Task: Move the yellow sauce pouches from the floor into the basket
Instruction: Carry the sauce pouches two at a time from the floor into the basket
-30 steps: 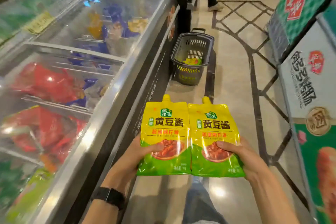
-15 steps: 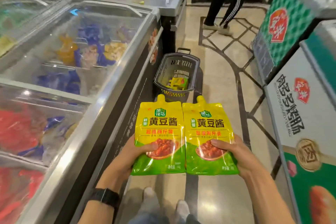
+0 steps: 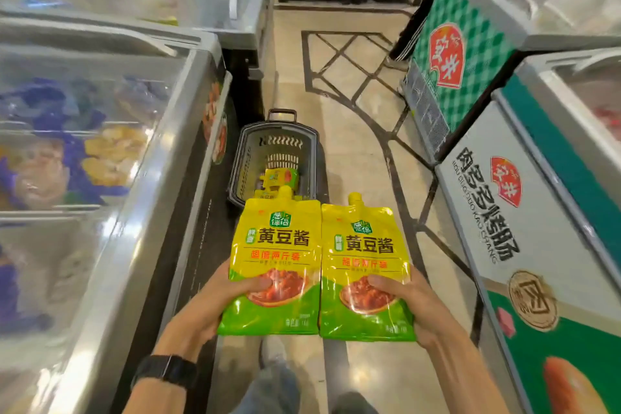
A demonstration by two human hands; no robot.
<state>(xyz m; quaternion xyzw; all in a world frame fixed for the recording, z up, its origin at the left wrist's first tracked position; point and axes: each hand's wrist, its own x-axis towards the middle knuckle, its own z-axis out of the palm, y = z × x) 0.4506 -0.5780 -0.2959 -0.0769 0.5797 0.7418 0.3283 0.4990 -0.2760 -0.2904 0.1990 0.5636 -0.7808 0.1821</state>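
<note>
My left fingers [image 3: 257, 283] grip one yellow pouch [image 3: 279, 245], my right fingers [image 3: 379, 281] grip the other pouch [image 3: 364, 254], with the basket [image 3: 239, 165] just past them.

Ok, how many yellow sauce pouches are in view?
3: left pouch in the left hand, right pouch in the right hand, third pouch in the basket; others may hide beneath.

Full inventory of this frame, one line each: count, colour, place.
left pouch: 1, yellow-green, in left hand
right pouch: 1, yellow-green, in right hand, beside the first
basket pouches: at least 1, yellow, inside basket
basket: 1, dark grey, floor ahead, by left freezers
left freezers: 2, silver, glass-lidded, left side
right freezers: 2, green-white, right side
floor: beige, dark inlay lines
watch: 1, black, left wrist
shoe: 1, pale, below pouches
left hand: grips left pouch
right hand: grips right pouch
</note>
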